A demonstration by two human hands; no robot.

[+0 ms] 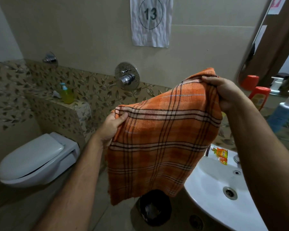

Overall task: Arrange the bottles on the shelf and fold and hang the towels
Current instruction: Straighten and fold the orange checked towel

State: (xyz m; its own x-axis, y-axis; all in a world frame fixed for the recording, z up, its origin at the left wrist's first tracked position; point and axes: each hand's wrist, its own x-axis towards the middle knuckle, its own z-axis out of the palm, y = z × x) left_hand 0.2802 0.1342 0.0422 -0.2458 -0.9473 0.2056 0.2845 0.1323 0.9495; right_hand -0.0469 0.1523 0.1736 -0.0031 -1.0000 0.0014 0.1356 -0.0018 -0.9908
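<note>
Your forearms reach in from the near edge, and both hands hold up the orange plaid towel [162, 140] in mid-air — your left hand [112, 129] pinches its left top corner between thumb and fingers, your right hand [227, 94] grips the bunched right top corner, held higher. Below the hanging cloth sit a black bin [154, 209] and, to the right, a white sink [212, 194]; a closed toilet [35, 160] is at left, while bottles — red [259, 99] and blue [282, 115] — stand far right.
</note>
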